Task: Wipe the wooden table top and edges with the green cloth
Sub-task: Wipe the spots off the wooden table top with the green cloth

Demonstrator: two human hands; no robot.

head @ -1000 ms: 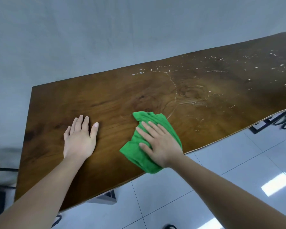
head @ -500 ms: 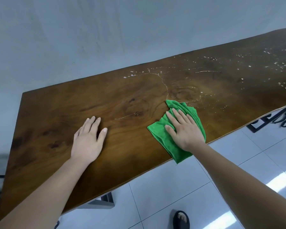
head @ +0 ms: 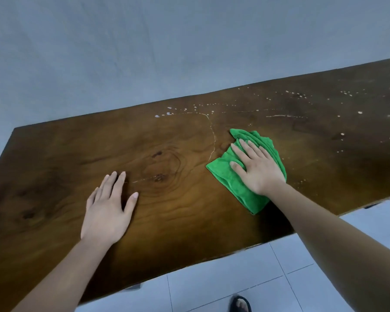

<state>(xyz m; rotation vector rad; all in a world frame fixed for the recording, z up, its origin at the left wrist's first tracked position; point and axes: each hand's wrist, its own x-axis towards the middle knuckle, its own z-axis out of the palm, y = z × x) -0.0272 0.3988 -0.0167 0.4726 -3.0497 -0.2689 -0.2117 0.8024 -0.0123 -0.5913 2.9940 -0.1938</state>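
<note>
A plain grey wall fills the background; below, white floor tiles with thin grout lines, my sandalled foot at the frame's bottom edge.

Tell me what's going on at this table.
A person is wiping the wooden table with a green cloth. The right hand presses flat on the cloth, while the left hand rests flat on bare wood. White specks lie unwiped past the cloth, toward the far edge.
</note>
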